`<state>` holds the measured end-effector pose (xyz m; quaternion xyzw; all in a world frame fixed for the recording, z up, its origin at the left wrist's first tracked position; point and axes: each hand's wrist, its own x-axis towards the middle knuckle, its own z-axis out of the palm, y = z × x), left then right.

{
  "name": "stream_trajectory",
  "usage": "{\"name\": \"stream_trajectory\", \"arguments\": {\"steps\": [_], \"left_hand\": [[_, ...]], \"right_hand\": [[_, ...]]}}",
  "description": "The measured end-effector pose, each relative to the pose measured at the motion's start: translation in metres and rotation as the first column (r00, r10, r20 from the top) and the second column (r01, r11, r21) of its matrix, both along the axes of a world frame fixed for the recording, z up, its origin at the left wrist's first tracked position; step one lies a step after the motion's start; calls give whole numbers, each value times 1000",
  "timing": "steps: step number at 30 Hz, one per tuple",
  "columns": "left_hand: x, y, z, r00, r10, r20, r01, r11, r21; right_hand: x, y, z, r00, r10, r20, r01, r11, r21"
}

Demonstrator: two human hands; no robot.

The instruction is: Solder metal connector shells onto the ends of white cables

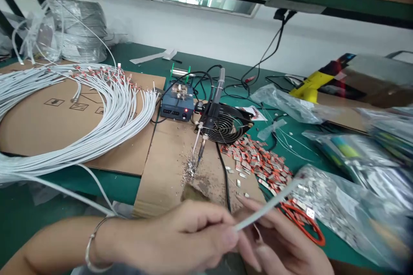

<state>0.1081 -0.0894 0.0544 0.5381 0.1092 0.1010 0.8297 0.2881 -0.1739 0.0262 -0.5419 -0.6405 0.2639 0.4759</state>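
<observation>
My left hand, with a bangle on the wrist, pinches a white cable between thumb and fingers. A length of that cable sticks out up and to the right, its far end blurred. Beside it my right hand is curled in, fingers bent close to my left fingertips. A thin pale strand shows by the right fingers, but what they grip is mostly hidden. Ahead of the hands, a soldering iron sits clamped tip down over solder bits on the cardboard.
A large coil of white cables lies at left. Behind the iron are a blue control box and a black fan. At right are a pile of orange-and-metal connectors, orange-handled scissors, a bag of metal parts and a yellow tool.
</observation>
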Motion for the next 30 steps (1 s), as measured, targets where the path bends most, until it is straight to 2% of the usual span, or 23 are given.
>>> {"name": "stream_trajectory", "arguments": {"steps": [1,2,5,7,10,12,15,17,20,23,25,27,30], "left_hand": [[-7,-8,-12,999,-31,-33,27,994,-109],[-15,-14,-22,994,-39,-105,23,989,-145],[-39,-23,-45,939,-12,-344,-9,998,-59],[-51,-24,-52,892,28,-451,-8,999,46],[-59,-24,-57,846,69,-529,24,986,166],[-56,-24,-60,855,80,-513,-5,989,146],[-43,-23,-65,903,215,-371,-223,975,20],[-34,-22,-67,901,310,-304,-340,939,-48],[-30,-20,-67,899,341,-274,-365,930,-40],[-36,-18,-64,900,348,-263,-330,938,111],[-39,-16,-61,886,389,-250,-330,911,248],[-40,-16,-58,876,433,-214,-353,876,328],[-38,-16,-54,879,446,-170,-388,874,292]], "right_hand": [[-6,3,0,998,-44,-55,43,999,-15],[-11,6,1,996,-17,-91,13,999,-44],[-24,15,-1,984,35,-172,-62,986,-157],[-30,18,-3,968,42,-247,-96,973,-212],[-36,20,-10,941,19,-337,-114,958,-263],[-40,19,-15,930,63,-363,-173,944,-279],[-46,18,-19,928,168,-332,-263,927,-266],[-48,19,-19,942,158,-295,-236,939,-250],[-46,20,-18,950,113,-292,-187,953,-240],[-47,21,-19,922,120,-369,-214,951,-225],[-51,22,-24,869,82,-489,-200,960,-195],[-58,23,-28,787,21,-617,-145,978,-152],[-61,25,-31,635,-53,-770,-31,995,-94]]}}
